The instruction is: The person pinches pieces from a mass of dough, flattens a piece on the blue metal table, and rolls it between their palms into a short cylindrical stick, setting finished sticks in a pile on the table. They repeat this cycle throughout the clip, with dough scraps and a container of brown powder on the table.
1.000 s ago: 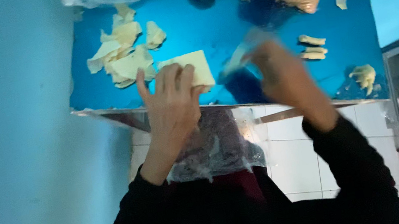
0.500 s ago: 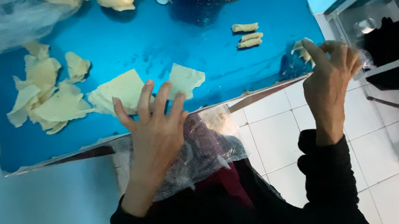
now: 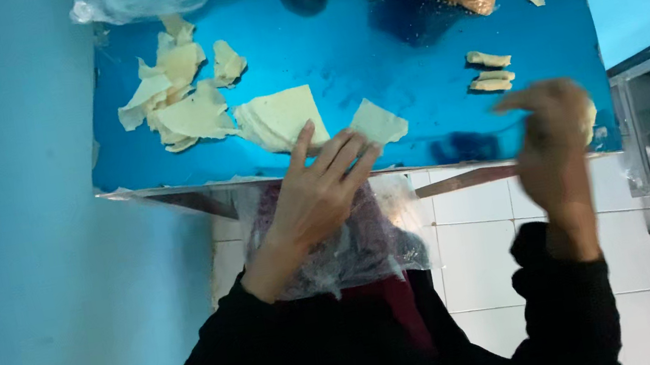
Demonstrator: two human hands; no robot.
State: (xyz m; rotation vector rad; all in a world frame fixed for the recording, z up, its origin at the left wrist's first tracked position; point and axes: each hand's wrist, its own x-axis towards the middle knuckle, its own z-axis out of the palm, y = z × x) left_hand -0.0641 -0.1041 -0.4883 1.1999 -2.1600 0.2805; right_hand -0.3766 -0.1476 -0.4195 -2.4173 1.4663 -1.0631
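head view: left hand (image 3: 318, 196) lies flat, fingers spread, at the blue table (image 3: 402, 68) edge, frame centre, fingertips touching a stack of pale dough sheets (image 3: 281, 119). right hand (image 3: 552, 142), blurred at right, grip cannot be told.

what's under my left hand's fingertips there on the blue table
The left hand rests its fingertips on a stack of pale dough sheets at the table edge; anything beneath the stack is hidden.
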